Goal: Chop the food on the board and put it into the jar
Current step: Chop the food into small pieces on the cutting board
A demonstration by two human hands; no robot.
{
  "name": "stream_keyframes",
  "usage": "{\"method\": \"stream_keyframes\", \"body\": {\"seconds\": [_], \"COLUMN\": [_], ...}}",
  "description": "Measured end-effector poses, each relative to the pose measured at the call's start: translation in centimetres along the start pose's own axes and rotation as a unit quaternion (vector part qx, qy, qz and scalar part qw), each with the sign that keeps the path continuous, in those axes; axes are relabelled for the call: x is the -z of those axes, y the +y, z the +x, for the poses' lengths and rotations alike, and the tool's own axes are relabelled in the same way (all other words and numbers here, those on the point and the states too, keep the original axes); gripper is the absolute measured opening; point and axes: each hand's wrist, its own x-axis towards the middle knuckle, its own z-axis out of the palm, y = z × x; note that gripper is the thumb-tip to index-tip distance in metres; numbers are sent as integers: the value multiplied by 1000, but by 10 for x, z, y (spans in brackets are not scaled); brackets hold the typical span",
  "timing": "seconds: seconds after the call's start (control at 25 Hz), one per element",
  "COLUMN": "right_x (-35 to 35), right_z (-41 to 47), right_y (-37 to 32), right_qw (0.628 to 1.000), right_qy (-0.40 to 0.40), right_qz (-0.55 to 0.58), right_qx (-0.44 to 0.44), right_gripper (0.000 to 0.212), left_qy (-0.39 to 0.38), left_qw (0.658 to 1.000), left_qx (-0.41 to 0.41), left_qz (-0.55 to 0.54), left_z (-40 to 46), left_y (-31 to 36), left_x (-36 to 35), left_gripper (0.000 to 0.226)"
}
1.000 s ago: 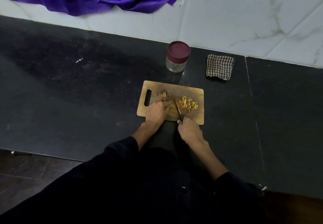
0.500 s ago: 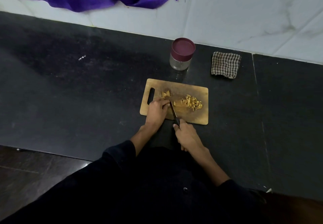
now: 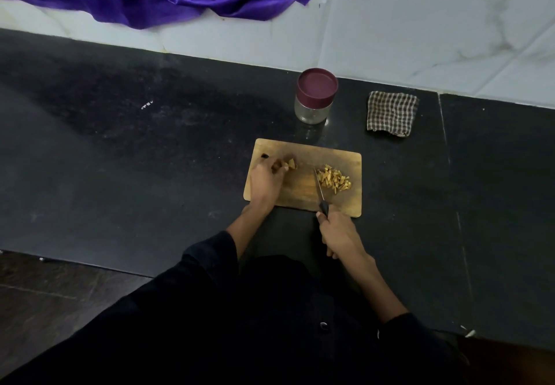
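On the wooden board (image 3: pixel 303 187), my right hand (image 3: pixel 339 234) grips the knife (image 3: pixel 319 187) beside the chopped pile (image 3: pixel 334 177); my left hand (image 3: pixel 265 178) curls around uncut pieces (image 3: pixel 290 163). Chopping continues, I judge; next, feed those under the blade. The jar (image 3: pixel 315 96) stands lidded behind; its contents are unclear.

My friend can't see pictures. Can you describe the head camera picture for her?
A person chops food on a wooden cutting board: right hand holds a knife beside a chopped pile, left hand touches bigger pieces. A lidded jar stands behind the board.
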Motion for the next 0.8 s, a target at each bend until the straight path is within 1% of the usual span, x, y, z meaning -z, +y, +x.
{"method": "stream_keyframes", "body": {"seconds": [0.12, 0.24, 0.36, 0.44, 0.68, 0.8], "right_x": [-1, -1, 0, -1, 2, 3], "right_z": [0, 1, 1, 0, -3, -4], "right_y": [1, 1, 1, 1, -1, -1], "right_qw": [1000, 1000, 1000, 1000, 1000, 1000], "right_qy": [4, 2, -1, -4, -12, -17], "right_qz": [0, 7, 4, 5, 6, 6], "right_qx": [9, 11, 8, 7, 0, -5], "right_gripper": [25, 23, 20, 19, 20, 22], "left_qy": [-52, -44, -28, -24, -9, -26], "left_qw": [997, 997, 998, 999, 998, 997], "left_qx": [-6, -27, -4, 9, 36, 31], "left_qz": [49, 58, 55, 42, -45, -70], "left_z": [14, 14, 15, 15, 9, 5], "left_y": [1, 0, 0, 2, 1, 2], "left_x": [2, -1, -1, 1, 14, 18], "left_gripper": [28, 29, 26, 25, 17, 16]}}
